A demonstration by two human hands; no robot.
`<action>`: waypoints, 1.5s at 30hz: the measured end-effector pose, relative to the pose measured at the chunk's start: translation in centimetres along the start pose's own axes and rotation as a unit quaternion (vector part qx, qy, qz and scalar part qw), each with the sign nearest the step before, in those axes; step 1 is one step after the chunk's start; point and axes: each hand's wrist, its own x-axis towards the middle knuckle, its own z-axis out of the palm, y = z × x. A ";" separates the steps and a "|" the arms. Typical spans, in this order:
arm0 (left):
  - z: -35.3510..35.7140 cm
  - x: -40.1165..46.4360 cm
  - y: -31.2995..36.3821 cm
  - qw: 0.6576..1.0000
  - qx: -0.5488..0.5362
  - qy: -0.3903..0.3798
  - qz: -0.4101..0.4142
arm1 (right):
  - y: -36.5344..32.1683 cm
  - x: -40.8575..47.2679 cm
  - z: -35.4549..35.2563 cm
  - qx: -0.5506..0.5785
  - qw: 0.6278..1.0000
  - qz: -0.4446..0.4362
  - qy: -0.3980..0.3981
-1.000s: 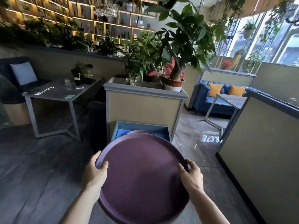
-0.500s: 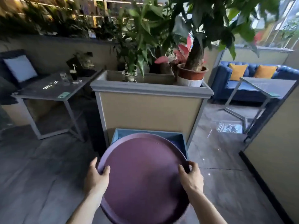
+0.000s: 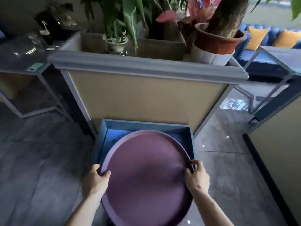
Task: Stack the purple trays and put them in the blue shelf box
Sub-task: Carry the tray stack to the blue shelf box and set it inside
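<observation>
I hold a stack of round purple trays (image 3: 146, 173) flat in front of me, with only the top tray's inside showing. My left hand (image 3: 97, 180) grips the left rim and my right hand (image 3: 197, 176) grips the right rim. The blue shelf box (image 3: 146, 123) sits on the floor against the beige planter wall. The trays' far half hangs over the box and hides most of its blue bottom. Whether the trays touch the box I cannot tell.
A tall beige planter (image 3: 146, 98) with a grey ledge and potted plants (image 3: 216, 39) stands right behind the box. A grey table (image 3: 24, 59) is at the left, another table (image 3: 276, 54) and a blue sofa at the right, and a beige partition (image 3: 280, 152) at the right.
I have come closer to the box and looked further down. The trays have moved forward over the box, which looks much bigger now.
</observation>
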 end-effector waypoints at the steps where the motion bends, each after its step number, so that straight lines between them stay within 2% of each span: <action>1: 0.6 0.7 0.0 1.000 0.001 -0.005 -0.003 | 0.1 0.7 0.6 -0.005 1.000 0.004 0.001; 10: 4.8 6.9 0.0 0.997 0.074 -0.024 -0.001 | 0.8 6.1 6.0 -0.023 0.999 0.042 0.009; 21: 8.3 11.8 0.0 0.990 0.136 0.016 0.043 | 0.3 10.2 10.0 -0.034 0.998 0.044 0.026; 34: 8.7 12.0 -0.1 0.982 0.169 0.047 0.065 | 0.3 10.7 10.6 -0.066 0.996 0.035 0.043; 40: 8.2 12.3 0.2 0.982 0.176 0.004 0.069 | -0.3 11.6 10.3 -0.140 0.990 0.015 0.018; 45: 8.4 12.3 0.3 0.977 0.202 0.008 0.071 | -0.7 12.2 10.0 -0.175 0.985 0.001 -0.003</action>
